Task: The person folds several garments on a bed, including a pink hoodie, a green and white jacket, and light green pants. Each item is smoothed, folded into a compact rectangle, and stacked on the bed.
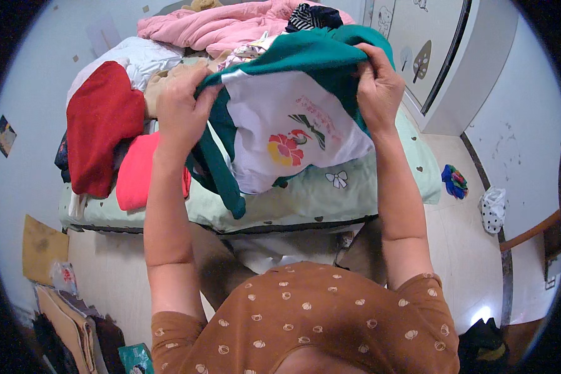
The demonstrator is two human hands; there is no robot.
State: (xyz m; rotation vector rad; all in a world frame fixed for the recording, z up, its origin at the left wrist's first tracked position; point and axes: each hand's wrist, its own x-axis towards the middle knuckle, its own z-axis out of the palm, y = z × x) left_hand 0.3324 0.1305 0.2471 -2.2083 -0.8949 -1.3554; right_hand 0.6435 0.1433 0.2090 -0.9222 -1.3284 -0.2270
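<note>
Both my hands hold up a green and white garment [271, 107] over the bed. My left hand [182, 103] pinches its green edge on the left. On the right, my right hand [379, 89] grips the green cloth near the top. The white panel between them hangs down and bears a printed flower and some writing. A green sleeve-like strip [229, 187] trails onto the pale green bedsheet [299, 205]. Left of my left forearm lies a bright coral-red folded cloth [138, 173], with a dark red garment [105, 126] beyond it.
A pink quilt [191, 30] and a striped dark cloth [313, 17] lie at the bed's far end. White bedding [154, 56] is heaped at the left. A blue multicoloured cloth [455, 181] and a dotted white bag [492, 210] are on the floor at right. Cardboard [45, 245] leans at left.
</note>
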